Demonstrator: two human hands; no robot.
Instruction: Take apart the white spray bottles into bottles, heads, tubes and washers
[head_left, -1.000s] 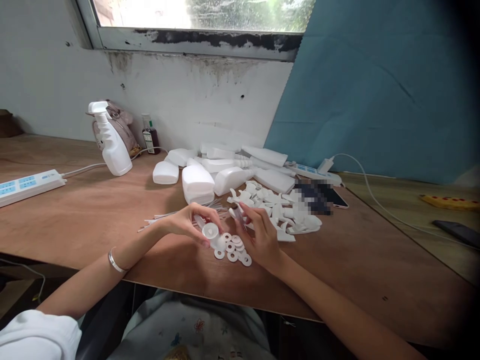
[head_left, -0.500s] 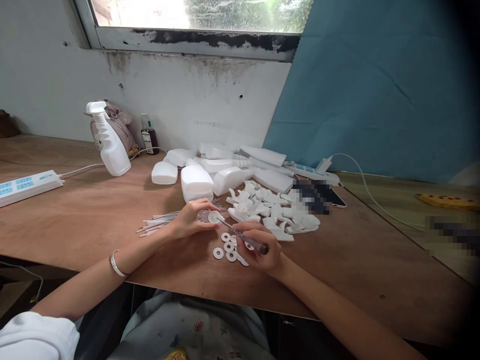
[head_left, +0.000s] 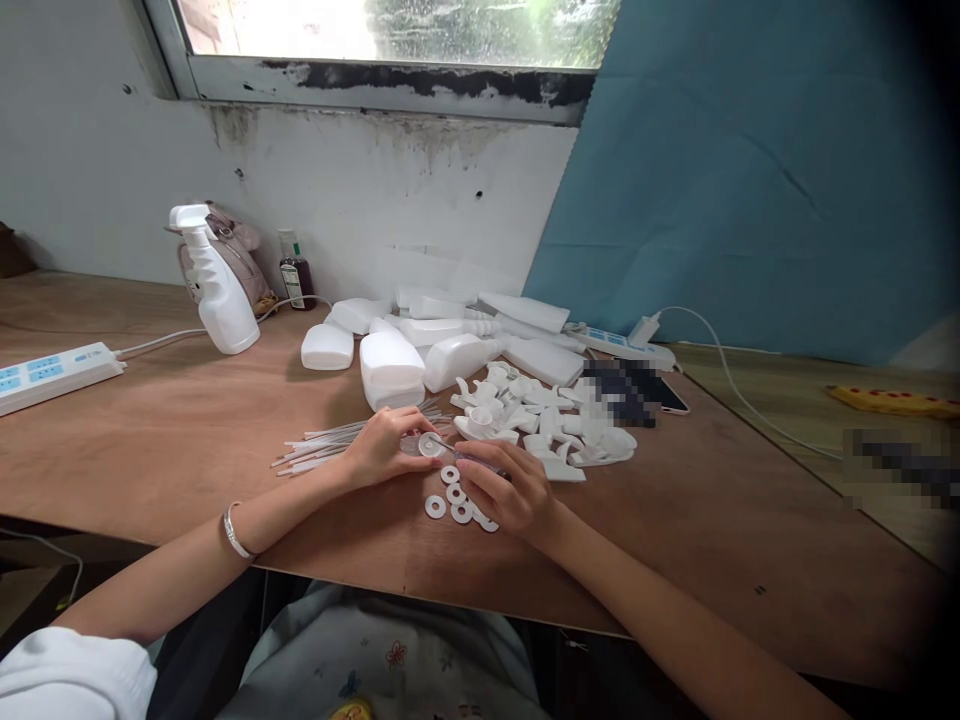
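Observation:
My left hand (head_left: pixel 386 447) pinches a small round white cap (head_left: pixel 430 445) between thumb and fingers, its open side facing right. In my right hand (head_left: pixel 514 488) is a screwdriver (head_left: pixel 501 474) with a clear handle and a dark end. Its thin shaft points left, and the tip is at the cap; whether it touches the inside I cannot tell. Just below the hands lie several flat white washers (head_left: pixel 435 507), some partly covered by my right hand. Thin white tubes (head_left: pixel 319 446) lie behind my left wrist.
White sprayer parts (head_left: pixel 555 415) are heaped behind my right hand, beside a phone (head_left: pixel 667 393). Several white bottles (head_left: pixel 394 370) lie further back. An assembled spray bottle (head_left: pixel 225 305) stands at left, near a dark bottle (head_left: pixel 296 275). Power strips (head_left: pixel 60 372) sit at both sides.
My right hand has rolled over and closed further around the screwdriver, covering more of its handle. The cap stays in my left hand, nearly in place.

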